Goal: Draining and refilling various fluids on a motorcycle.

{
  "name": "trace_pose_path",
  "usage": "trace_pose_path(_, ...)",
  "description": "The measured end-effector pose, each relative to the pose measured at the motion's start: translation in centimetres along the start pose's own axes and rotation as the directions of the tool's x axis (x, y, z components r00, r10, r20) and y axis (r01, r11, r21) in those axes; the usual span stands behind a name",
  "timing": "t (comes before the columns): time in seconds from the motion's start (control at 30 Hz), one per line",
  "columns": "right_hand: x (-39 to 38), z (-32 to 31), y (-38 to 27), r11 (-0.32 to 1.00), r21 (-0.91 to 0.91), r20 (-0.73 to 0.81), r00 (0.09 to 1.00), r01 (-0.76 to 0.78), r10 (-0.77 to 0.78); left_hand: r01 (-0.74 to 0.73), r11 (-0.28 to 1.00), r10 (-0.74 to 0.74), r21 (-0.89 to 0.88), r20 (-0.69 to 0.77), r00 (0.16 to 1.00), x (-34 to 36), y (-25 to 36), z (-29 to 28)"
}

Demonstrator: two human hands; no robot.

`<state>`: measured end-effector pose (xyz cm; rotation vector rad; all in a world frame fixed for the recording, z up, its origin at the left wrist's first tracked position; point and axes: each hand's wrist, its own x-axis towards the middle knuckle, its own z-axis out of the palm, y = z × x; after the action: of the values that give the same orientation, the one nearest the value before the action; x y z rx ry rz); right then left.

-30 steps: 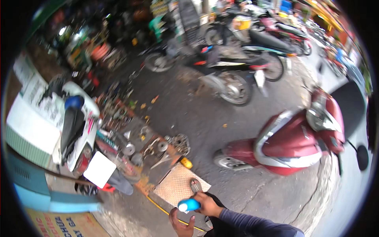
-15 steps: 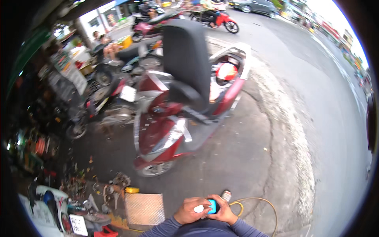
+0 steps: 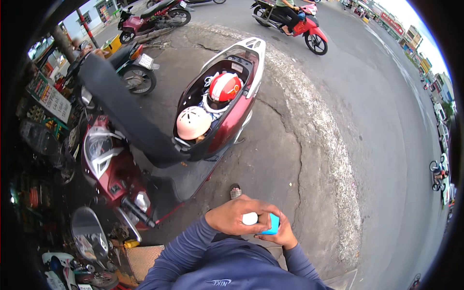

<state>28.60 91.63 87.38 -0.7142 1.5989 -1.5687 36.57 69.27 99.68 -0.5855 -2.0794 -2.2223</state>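
Observation:
In front of my body both hands are closed and close together. My left hand [image 3: 237,215] grips a small white round-ended thing [image 3: 250,218], most of it hidden by the fingers. My right hand [image 3: 283,233] is wrapped around a bright blue thing [image 3: 274,224] with flat sides; left fingertips reach against it. Their exact kinds do not show. Ahead stands a dark red scooter [image 3: 227,126] with its black seat [image 3: 128,113] tipped up. Inside its open storage bay lie a pink helmet [image 3: 193,123] and a red-and-white helmet [image 3: 224,87].
The scooter's handlebar grip [image 3: 138,211] and mirror [image 3: 90,233] are at my left. Motorcycles [image 3: 137,77] are parked farther back left. A rider on a red motorcycle [image 3: 309,31] is on the road. A cracked kerb strip [image 3: 333,169] runs along the right.
My view has shifted nearer the scooter, which now appears farther left with both helmets in plain sight. My hands still hold the white and blue things.

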Motion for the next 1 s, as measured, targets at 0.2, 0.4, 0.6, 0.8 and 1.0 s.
trace_pose_path(0.2, 16.5, -2.4, -3.7, 0.964, -0.186, -0.104, 0.972, 0.188, -0.209, -0.003, 0.847, 0.234, 0.531, -0.368, 0.9, 9.1, -2.9, -11.5)
trace_pose_path(0.4, 31.4, -5.3, -5.3, 0.908, -0.274, -0.238, 0.892, 0.318, -0.384, 0.1, 0.934, 0.148, 0.343, -0.626, 0.766, 16.8, -4.6, -21.9)
trace_pose_path(0.6, 46.4, -9.5, -5.1, 0.892, -0.13, -0.039, 0.897, 0.432, -0.44, 0.062, 0.937, 0.144, 0.344, -0.543, 0.827, 20.5, -7.6, -33.1)
trace_pose_path(0.8, 58.5, -10.4, -4.7, 0.823, -0.31, 0.093, 0.877, 0.475, -0.471, 0.183, 0.979, 0.045, 0.092, -0.968, 0.245, 26.1, -11.3, -40.0)
trace_pose_path(1.0, 66.0, -10.8, -1.5, 0.926, -0.046, 0.051, 0.926, 0.376, -0.373, 0.239, 0.91, 0.02, 0.339, -0.611, 0.792, 27.5, -12.3, -51.2)
